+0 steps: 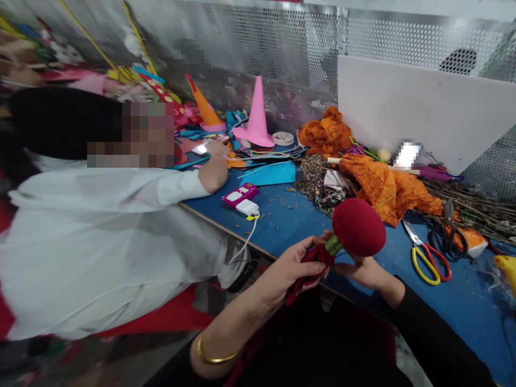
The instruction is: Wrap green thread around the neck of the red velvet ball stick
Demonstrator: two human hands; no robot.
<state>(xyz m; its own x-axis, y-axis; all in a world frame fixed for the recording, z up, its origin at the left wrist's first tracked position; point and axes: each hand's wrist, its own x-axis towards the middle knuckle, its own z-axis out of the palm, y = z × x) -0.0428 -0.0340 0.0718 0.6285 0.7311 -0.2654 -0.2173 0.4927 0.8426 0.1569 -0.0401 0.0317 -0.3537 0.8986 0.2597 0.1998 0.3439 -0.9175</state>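
A dark red cloth piece has a round, stuffed head [358, 227] and a narrow neck bound with green thread [333, 245]. Below the neck, loose red cloth [308, 277] gathers inside my left hand [302, 263], whose fingers are wrapped round it. My right hand [365, 271] is just under the round head, close to the neck; its fingers are partly hidden behind the cloth, and what they grip cannot be made out. Both hands are above the near edge of the blue table.
Scissors with yellow and red handles [431, 263] and black scissors [449, 231] lie right. Orange cloth [387, 185] and twigs [479, 212] are behind. A purple box [241, 195], white charger [247, 207] and pink cone hat [257, 118] stand left, near a person in white [100, 231].
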